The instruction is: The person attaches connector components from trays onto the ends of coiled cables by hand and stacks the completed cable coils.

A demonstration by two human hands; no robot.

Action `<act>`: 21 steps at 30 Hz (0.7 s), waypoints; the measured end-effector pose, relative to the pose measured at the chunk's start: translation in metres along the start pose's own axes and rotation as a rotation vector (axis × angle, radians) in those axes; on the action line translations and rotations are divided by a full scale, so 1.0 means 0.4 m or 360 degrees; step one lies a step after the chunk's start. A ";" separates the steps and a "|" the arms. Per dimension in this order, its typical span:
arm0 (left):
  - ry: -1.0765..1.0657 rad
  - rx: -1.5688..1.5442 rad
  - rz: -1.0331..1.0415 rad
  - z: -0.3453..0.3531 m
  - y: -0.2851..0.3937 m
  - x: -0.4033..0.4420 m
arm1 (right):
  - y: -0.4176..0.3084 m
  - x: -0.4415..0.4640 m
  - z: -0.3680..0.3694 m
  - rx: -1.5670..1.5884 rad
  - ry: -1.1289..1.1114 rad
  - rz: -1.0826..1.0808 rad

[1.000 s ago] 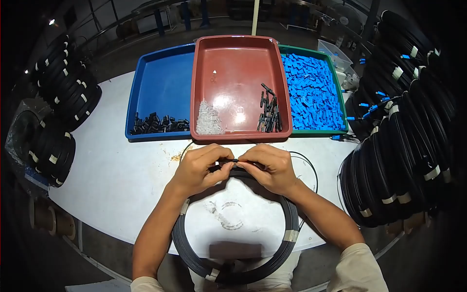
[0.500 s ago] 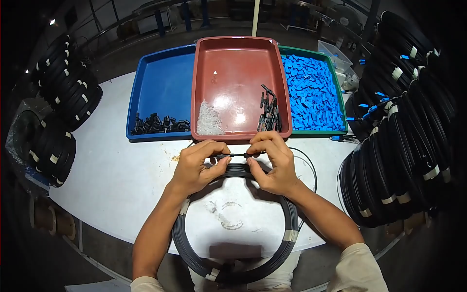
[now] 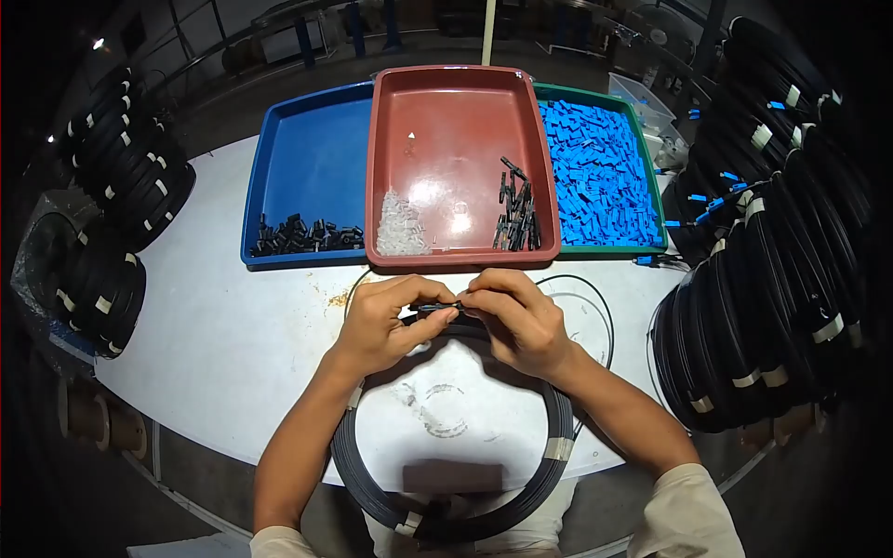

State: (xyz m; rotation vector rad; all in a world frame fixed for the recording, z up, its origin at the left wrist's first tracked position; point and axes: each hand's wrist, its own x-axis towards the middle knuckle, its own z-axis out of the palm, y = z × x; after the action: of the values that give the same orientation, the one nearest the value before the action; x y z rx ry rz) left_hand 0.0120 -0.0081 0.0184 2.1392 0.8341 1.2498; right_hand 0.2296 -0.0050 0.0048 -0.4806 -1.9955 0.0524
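Note:
My left hand (image 3: 391, 314) pinches a slim black connector (image 3: 433, 307) between thumb and fingers, just above the far side of a coil of black cable (image 3: 346, 456). My right hand (image 3: 521, 318) is closed on the black cable at the connector's right end, its fingertips meeting those of the left. Its fingers hide most of what they grip. The coil, bound with pale tape (image 3: 558, 449), lies at the table's near edge and reaches over it. A loose cable loop (image 3: 609, 325) curves out to the right of my right hand.
Beyond my hands stand a blue tray (image 3: 312, 167) with black sleeves, a red tray (image 3: 456, 121) with clear pieces and black connectors, and a green tray (image 3: 662, 223) full of blue parts. Stacked cable coils rise at left (image 3: 121, 167) and right (image 3: 744, 307) on the white table (image 3: 214, 353).
My hands have come together; the right moved left and its fingers folded over. The cable stretch that showed between them is now hidden. The left still grips the connector.

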 end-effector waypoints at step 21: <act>0.0128 -0.0198 -0.0150 -0.006 -0.010 -0.006 | -0.002 0.001 0.003 0.0022 -0.0200 0.0424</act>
State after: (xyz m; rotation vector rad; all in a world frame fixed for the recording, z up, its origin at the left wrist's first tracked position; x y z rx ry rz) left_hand 0.0081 -0.0069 0.0153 1.9407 0.8572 1.3108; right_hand 0.2280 -0.0054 0.0047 -0.7477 -2.0399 0.2675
